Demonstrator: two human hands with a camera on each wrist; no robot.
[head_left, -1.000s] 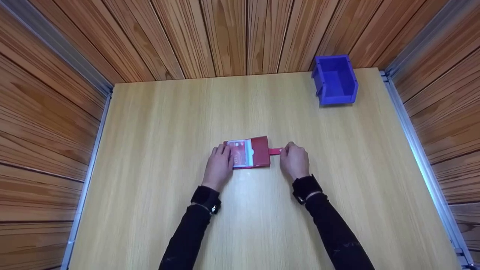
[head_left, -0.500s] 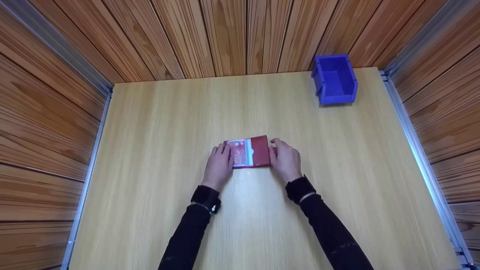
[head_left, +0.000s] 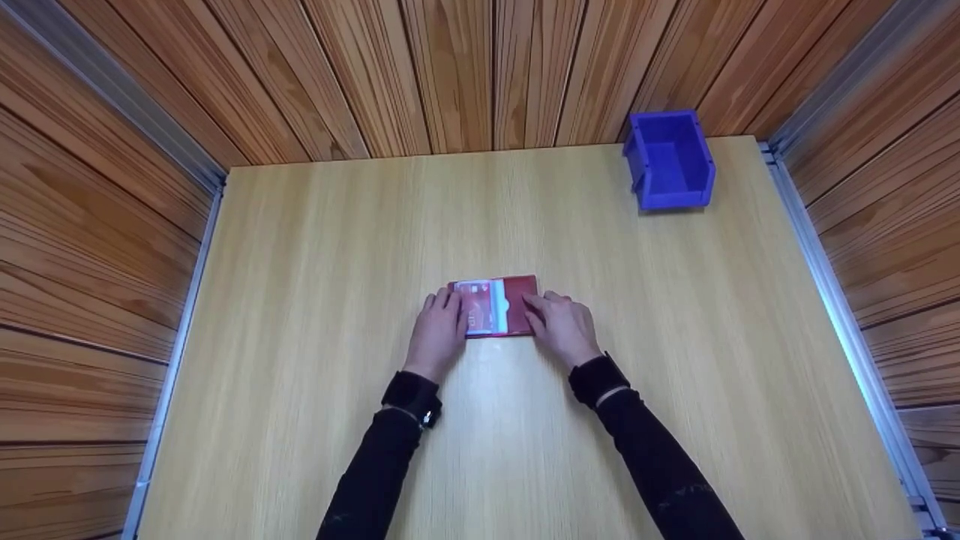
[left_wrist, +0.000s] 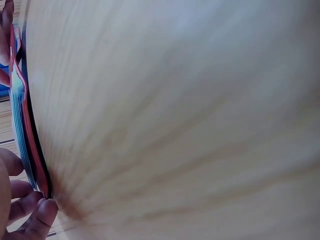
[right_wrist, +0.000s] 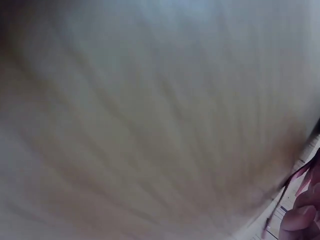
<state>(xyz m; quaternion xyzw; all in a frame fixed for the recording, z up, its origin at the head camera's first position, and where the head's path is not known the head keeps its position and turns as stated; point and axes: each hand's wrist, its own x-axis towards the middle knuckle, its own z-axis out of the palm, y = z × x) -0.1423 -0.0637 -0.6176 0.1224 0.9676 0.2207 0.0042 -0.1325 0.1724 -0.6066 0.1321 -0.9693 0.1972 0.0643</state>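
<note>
Pinching the left edge of the wallet (head_left: 519,291) with thumb and bent fingers, my left hand (head_left: 437,330) lies low against the table (head_left: 337,262). My right hand (head_left: 564,326) is at the opposite edge, its bent fingers and thumb gripping the red cover there. The wallet lies open between my two hands, near the middle of the table. On its left half, a clear pocket shows a card (head_left: 478,304) with a reddish face and small pale print, too small for me to read. A whitish strip (head_left: 499,306) with a rounded notch runs beside it, next to the bare red of the right half. From my left wrist I see the wallet edge-on: a stack of pale leaves (left_wrist: 18,130) on the red cover.

Both my wrists wear black bands, left (head_left: 412,396) and right (head_left: 598,379), over dark sleeves. The right sleeve (head_left: 675,484) carries faint pale marks that I cannot make out. Well apart from my hands, a blue bin (head_left: 675,165) stands at the far right corner, by the plank wall (head_left: 457,75).
</note>
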